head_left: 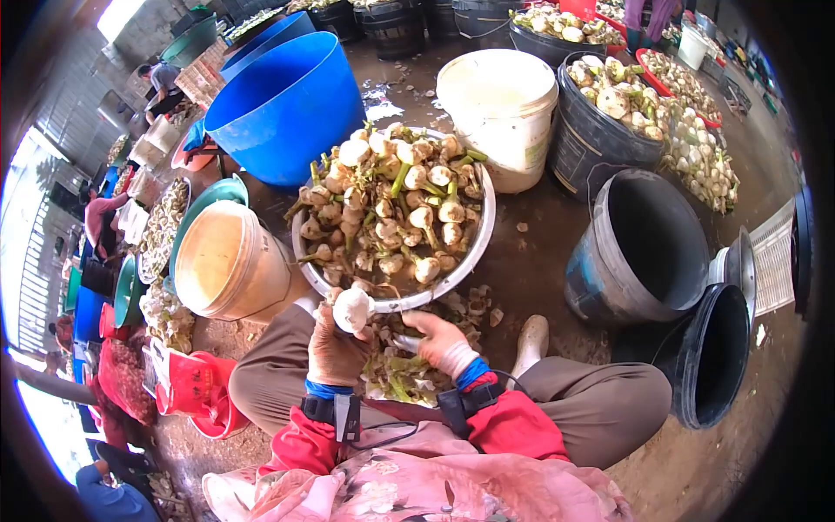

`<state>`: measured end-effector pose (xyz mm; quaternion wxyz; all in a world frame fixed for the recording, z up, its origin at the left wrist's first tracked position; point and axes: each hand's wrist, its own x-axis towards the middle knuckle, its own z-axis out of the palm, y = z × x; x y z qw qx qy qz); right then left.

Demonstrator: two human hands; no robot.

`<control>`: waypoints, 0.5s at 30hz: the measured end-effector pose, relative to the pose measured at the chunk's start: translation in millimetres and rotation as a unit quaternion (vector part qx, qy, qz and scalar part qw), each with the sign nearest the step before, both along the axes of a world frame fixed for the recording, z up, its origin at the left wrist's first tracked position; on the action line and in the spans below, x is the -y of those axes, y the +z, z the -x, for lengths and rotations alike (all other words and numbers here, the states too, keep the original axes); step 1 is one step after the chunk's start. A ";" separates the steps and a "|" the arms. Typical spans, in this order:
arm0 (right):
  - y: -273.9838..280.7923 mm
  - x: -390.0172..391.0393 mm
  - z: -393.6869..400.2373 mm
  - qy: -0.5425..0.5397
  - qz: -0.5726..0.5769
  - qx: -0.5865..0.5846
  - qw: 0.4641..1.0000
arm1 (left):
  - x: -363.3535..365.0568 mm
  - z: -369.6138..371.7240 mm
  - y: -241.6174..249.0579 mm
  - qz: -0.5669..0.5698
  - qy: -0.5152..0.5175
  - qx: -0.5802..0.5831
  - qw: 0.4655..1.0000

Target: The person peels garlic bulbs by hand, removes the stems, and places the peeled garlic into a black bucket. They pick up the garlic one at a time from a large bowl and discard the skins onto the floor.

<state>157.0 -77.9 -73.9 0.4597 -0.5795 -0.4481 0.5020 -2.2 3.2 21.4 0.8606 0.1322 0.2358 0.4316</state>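
Note:
A white peeled garlic bulb is held up in my left hand, its fingers wrapped round the lower side. My right hand is closed around a tool with a metallic part showing beside the fingers; its exact shape is unclear. Just beyond both hands stands a wide basin heaped with untrimmed garlic bulbs with green stems. Leafy scraps and peelings lie between my legs, below the hands.
A blue tub and white bucket stand behind the basin. A cream bucket is at left, a grey bucket at right. Black tubs hold garlic. Red containers sit at lower left. Other people work at far left.

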 end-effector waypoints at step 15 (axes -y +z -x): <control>66.4 0.2 -49.5 -0.199 -0.267 -0.575 0.747 | -1.4 -3.8 -56.6 0.189 0.044 -0.219 0.956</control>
